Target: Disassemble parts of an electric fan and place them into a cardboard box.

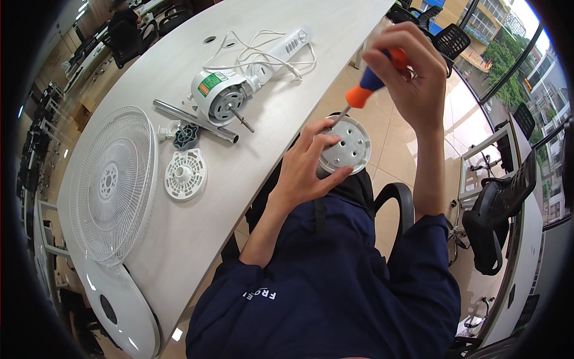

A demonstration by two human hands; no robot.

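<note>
My left hand [308,161] grips a round white plastic part [350,148] with several holes in its face, holding it over my lap beside the table edge. Raised above it, my right hand [412,75] is closed around the handle of an orange and blue screwdriver [363,90]. The shaft slants down to the far left rim of the round part, near my left fingertips. The exact tip is hidden there, so I cannot tell whether a screw sits under it.
On the white table [239,173] lie a fan motor [224,99] with its cord, a metal tube [197,121], a dark star-shaped knob [186,137], a white slotted disc [186,174], a fan grille [110,185] and a white oval base [122,305]. Office chairs [499,209] stand at right.
</note>
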